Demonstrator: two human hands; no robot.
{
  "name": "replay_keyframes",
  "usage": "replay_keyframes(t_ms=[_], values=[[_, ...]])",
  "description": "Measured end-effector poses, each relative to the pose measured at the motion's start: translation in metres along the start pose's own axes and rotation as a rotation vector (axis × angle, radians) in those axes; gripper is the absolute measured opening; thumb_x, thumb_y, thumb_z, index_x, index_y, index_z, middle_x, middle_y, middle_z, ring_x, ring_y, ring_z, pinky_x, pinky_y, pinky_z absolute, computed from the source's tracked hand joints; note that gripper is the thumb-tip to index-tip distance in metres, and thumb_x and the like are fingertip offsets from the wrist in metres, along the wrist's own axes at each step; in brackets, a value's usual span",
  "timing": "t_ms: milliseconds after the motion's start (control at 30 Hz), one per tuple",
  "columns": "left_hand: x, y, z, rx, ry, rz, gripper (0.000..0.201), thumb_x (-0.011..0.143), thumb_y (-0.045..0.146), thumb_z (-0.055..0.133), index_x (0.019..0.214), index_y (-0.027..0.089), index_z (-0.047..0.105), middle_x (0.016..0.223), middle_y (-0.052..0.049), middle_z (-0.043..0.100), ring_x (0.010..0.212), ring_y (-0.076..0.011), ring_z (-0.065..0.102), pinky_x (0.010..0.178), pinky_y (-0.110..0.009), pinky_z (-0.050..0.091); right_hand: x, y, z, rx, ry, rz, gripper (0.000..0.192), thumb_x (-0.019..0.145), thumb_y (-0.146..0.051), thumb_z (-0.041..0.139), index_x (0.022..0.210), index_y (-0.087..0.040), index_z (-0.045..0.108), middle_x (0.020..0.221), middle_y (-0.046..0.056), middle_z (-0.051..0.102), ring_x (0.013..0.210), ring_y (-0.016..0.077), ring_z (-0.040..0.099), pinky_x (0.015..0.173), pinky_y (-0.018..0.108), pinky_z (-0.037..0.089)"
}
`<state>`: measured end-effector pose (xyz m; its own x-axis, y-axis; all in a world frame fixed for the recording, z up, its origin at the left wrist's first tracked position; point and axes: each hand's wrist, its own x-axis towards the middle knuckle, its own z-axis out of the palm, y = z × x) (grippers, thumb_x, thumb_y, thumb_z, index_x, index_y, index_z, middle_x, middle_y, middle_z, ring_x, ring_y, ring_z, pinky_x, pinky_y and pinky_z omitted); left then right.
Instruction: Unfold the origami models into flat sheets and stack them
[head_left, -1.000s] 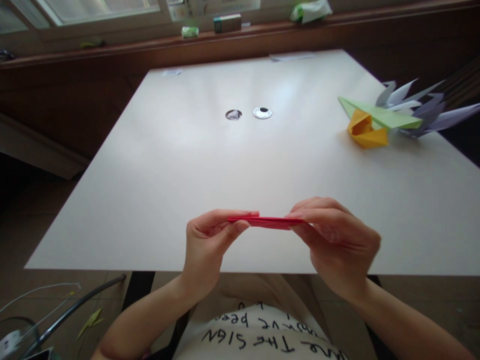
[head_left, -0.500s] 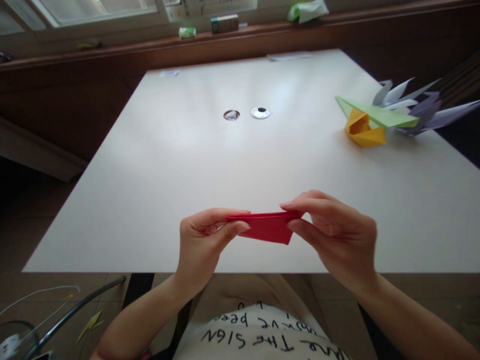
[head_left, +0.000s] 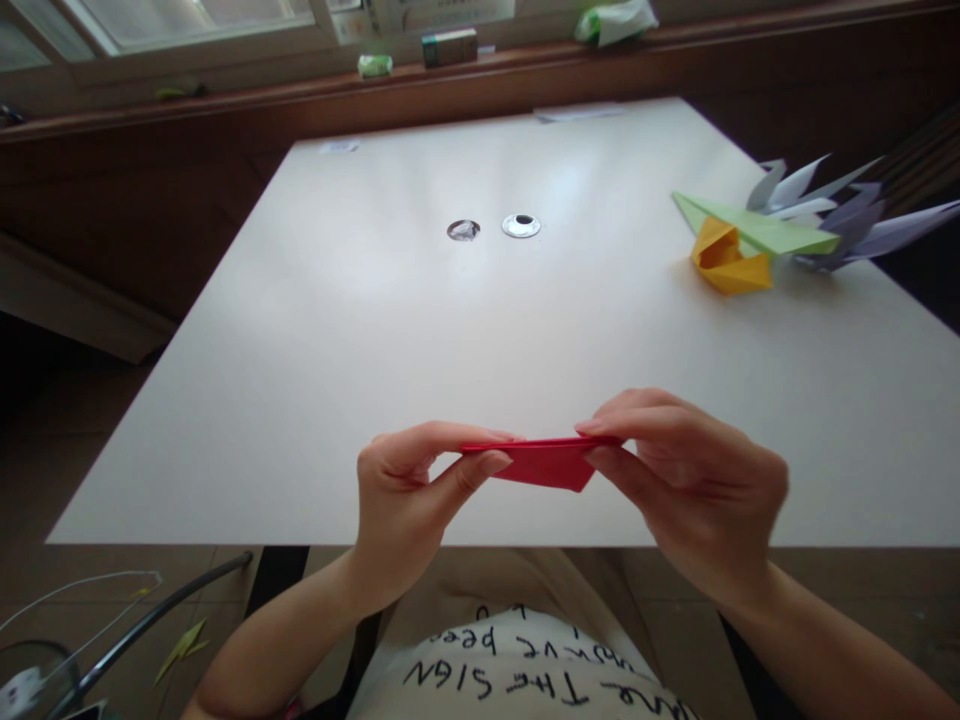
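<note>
Here, both hands' grips pinch the folded red paper [head_left: 541, 462] by its ends, long axis lying left-right.

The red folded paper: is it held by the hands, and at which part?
Yes. Left hand pinches the red folded paper at its left end, right hand at its right end.

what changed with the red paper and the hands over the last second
The folded red paper went from edge-on a second ago to tilted, showing its face, then flattened partly again. Both the left hand and right hand kept their pinch on its ends, shifting slightly right. The paper models and the table stayed put.
</note>
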<state>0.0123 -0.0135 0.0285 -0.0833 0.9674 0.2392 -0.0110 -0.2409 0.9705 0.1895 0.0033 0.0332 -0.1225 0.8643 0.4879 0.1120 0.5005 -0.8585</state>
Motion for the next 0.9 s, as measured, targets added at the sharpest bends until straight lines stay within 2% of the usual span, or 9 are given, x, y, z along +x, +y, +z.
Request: replay_keyframes(t_ms=[133, 267, 367, 467, 567, 667, 767, 833, 900], values=[[0.000, 0.000, -0.001, 0.015, -0.019, 0.050, 0.014, 0.073, 0.017, 0.069, 0.082, 0.026, 0.071, 0.081, 0.001, 0.073, 0.078, -0.0160, 0.068, 0.071, -0.028, 0.057, -0.004, 0.006, -0.002, -0.135, 0.047, -0.155, 0.031, 0.073, -0.009, 0.066, 0.093, -0.032, 0.067, 0.076, 0.001, 0.066, 0.065, 0.0168, 0.060, 0.054, 0.032, 0.050], [0.003, -0.004, -0.004, -0.039, -0.020, 0.191, 0.014, 0.068, 0.019, 0.073, 0.081, 0.025, 0.070, 0.079, 0.000, 0.073, 0.082, -0.0181, 0.067, 0.078, -0.035, 0.055, -0.007, 0.012, -0.009, -0.262, 0.018, -0.312, 0.040, 0.071, -0.011, 0.068, 0.102, -0.036, 0.065, 0.079, 0.001, 0.068, 0.069, 0.0192, 0.062, 0.057, 0.035, 0.052], [0.006, -0.006, -0.007, -0.036, -0.027, 0.277, 0.016, 0.067, 0.017, 0.074, 0.080, 0.025, 0.070, 0.078, 0.000, 0.072, 0.082, -0.0176, 0.065, 0.080, -0.036, 0.053, -0.007, 0.014, -0.014, -0.285, -0.013, -0.367, 0.042, 0.071, -0.012, 0.069, 0.105, -0.035, 0.064, 0.081, 0.002, 0.068, 0.072, 0.0201, 0.062, 0.059, 0.036, 0.052], [0.006, -0.006, -0.009, -0.002, -0.054, 0.313, 0.015, 0.068, 0.014, 0.072, 0.079, 0.024, 0.070, 0.075, 0.000, 0.072, 0.077, -0.0167, 0.064, 0.076, -0.034, 0.052, -0.005, 0.012, -0.014, -0.274, -0.011, -0.360, 0.039, 0.070, -0.012, 0.069, 0.102, -0.034, 0.065, 0.079, 0.001, 0.069, 0.070, 0.0196, 0.062, 0.058, 0.035, 0.052], [0.005, -0.005, -0.007, -0.003, -0.047, 0.258, 0.011, 0.071, 0.014, 0.070, 0.076, 0.023, 0.068, 0.072, -0.001, 0.070, 0.072, -0.0154, 0.063, 0.070, -0.031, 0.052, -0.003, 0.008, -0.009, -0.198, -0.003, -0.229, 0.031, 0.071, -0.011, 0.068, 0.093, -0.032, 0.067, 0.074, 0.001, 0.067, 0.065, 0.0176, 0.060, 0.054, 0.032, 0.050], [0.006, -0.003, -0.005, -0.031, -0.040, 0.031, 0.005, 0.074, 0.019, 0.067, 0.074, 0.020, 0.063, 0.072, -0.001, 0.067, 0.070, -0.0136, 0.062, 0.064, -0.025, 0.052, 0.000, 0.004, -0.003, -0.056, -0.016, 0.043, 0.015, 0.075, -0.014, 0.064, 0.083, -0.026, 0.067, 0.070, 0.001, 0.063, 0.061, 0.0144, 0.058, 0.051, 0.028, 0.048], [0.007, -0.003, -0.002, 0.007, -0.133, -0.205, 0.011, 0.070, 0.024, 0.070, 0.075, 0.018, 0.062, 0.071, -0.001, 0.066, 0.066, -0.0128, 0.062, 0.058, -0.021, 0.051, 0.002, 0.002, 0.001, 0.079, -0.057, 0.279, 0.005, 0.078, -0.018, 0.063, 0.076, -0.022, 0.065, 0.067, 0.000, 0.061, 0.060, 0.0118, 0.056, 0.051, 0.024, 0.047], [0.007, -0.004, -0.001, 0.008, -0.182, -0.297, 0.012, 0.069, 0.025, 0.071, 0.074, 0.018, 0.064, 0.068, -0.001, 0.066, 0.062, -0.0125, 0.062, 0.054, -0.020, 0.050, 0.003, 0.003, 0.002, 0.127, -0.079, 0.350, 0.004, 0.078, -0.019, 0.063, 0.076, -0.021, 0.065, 0.066, 0.000, 0.061, 0.061, 0.0113, 0.057, 0.052, 0.022, 0.047], [0.006, -0.006, 0.000, -0.035, -0.174, -0.346, 0.010, 0.071, 0.025, 0.070, 0.070, 0.018, 0.064, 0.065, 0.000, 0.067, 0.060, -0.0115, 0.062, 0.053, -0.018, 0.049, 0.004, 0.004, 0.002, 0.146, -0.087, 0.379, 0.004, 0.077, -0.019, 0.063, 0.076, -0.021, 0.066, 0.067, 0.000, 0.061, 0.062, 0.0114, 0.058, 0.052, 0.022, 0.048]])
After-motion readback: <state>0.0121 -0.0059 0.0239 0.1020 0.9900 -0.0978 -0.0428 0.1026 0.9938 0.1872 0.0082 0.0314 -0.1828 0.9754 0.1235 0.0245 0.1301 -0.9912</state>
